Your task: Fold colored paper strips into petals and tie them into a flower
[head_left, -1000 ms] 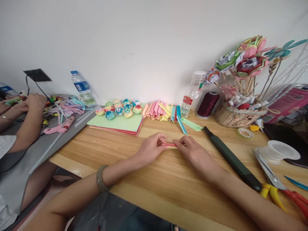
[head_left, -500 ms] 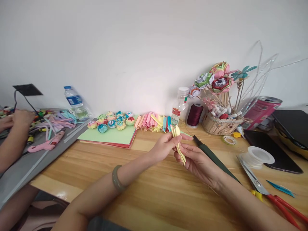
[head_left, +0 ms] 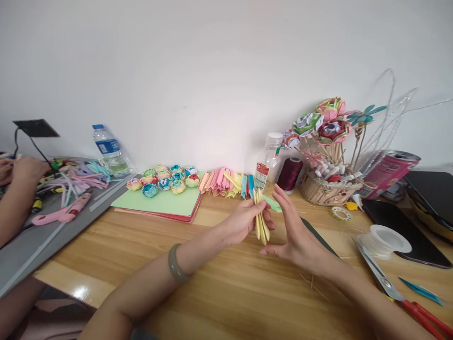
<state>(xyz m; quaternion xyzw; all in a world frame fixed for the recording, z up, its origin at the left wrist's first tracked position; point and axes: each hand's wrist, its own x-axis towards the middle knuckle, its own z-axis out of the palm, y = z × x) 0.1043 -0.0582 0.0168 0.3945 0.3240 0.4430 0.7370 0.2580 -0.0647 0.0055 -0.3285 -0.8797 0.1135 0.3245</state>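
Observation:
A bundle of folded yellow paper strips [head_left: 262,227] stands upright over the middle of the wooden table [head_left: 212,283]. My left hand [head_left: 246,221] is closed round it, thumb in front, with a bangle on that wrist. Just right of the bundle, my right hand [head_left: 292,231] is open, thumb and fingers spread apart and holding nothing. Behind my hands lies a row of folded pink, yellow and blue paper pieces [head_left: 224,183]. Part of a green paper piece [head_left: 272,203] shows between my hands.
Paper flowers [head_left: 163,183] sit on green sheets [head_left: 155,204]. A clear bottle [head_left: 268,163], dark thread spool [head_left: 290,174] and flower basket [head_left: 327,189] stand behind. Scissors [head_left: 380,278] and a white spool [head_left: 384,242] lie right. Another person's hand [head_left: 30,170] is far left.
My right hand has let go of the yellow strips and opened, moving slightly right. The strips now stand more upright in my left hand. The view has shifted slightly.

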